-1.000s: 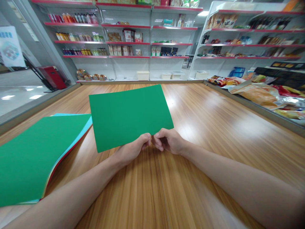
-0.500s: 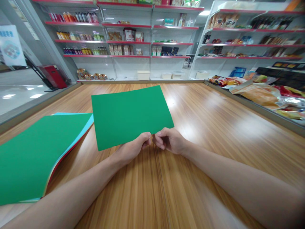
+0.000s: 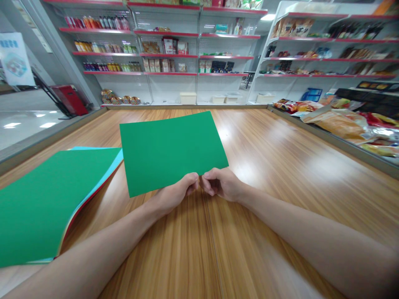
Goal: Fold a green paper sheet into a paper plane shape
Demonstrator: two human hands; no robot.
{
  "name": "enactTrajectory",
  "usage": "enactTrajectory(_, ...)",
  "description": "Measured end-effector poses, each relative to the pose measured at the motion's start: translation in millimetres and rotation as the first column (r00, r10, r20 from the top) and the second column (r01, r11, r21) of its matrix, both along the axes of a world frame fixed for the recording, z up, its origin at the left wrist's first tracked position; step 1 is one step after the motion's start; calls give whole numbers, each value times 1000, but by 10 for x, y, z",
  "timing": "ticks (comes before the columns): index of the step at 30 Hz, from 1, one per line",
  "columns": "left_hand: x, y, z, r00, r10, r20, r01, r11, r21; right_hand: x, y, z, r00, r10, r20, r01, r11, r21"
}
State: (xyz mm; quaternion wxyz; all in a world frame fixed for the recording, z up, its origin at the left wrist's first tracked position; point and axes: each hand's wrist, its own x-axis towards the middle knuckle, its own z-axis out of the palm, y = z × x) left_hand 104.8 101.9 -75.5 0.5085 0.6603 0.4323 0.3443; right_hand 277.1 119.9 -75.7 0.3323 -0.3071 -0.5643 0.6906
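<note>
A sheet of green paper (image 3: 173,151) is held up at a tilt above the wood-grain table (image 3: 271,166). My left hand (image 3: 177,191) pinches its near edge, thumb on top and fingers underneath. Close beside it, my right hand (image 3: 222,183) is closed on the same edge, toward the right corner. The fingertips of both hands almost meet, and the fingers behind the paper are partly hidden. To the left lies a stack of coloured paper (image 3: 59,195), green on top, with light blue and red edges showing below.
A raised rim (image 3: 187,106) borders the table. Packaged foods (image 3: 343,120) lie beyond the right rim. Shelves (image 3: 168,55) with bottles and boxes stand behind the table. A red wheeled object (image 3: 69,101) and a sign (image 3: 15,60) are at the left.
Almost nothing differs. The green sheet and both hands have shifted very slightly to the right, and both hands keep their hold on the near edge.
</note>
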Motion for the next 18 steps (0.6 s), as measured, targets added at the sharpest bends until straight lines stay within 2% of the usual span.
enactTrajectory(18,-3,13,-48,995,11,99,-3,996,-85,8,4,-34,999,25,-44,-26,1000,-11)
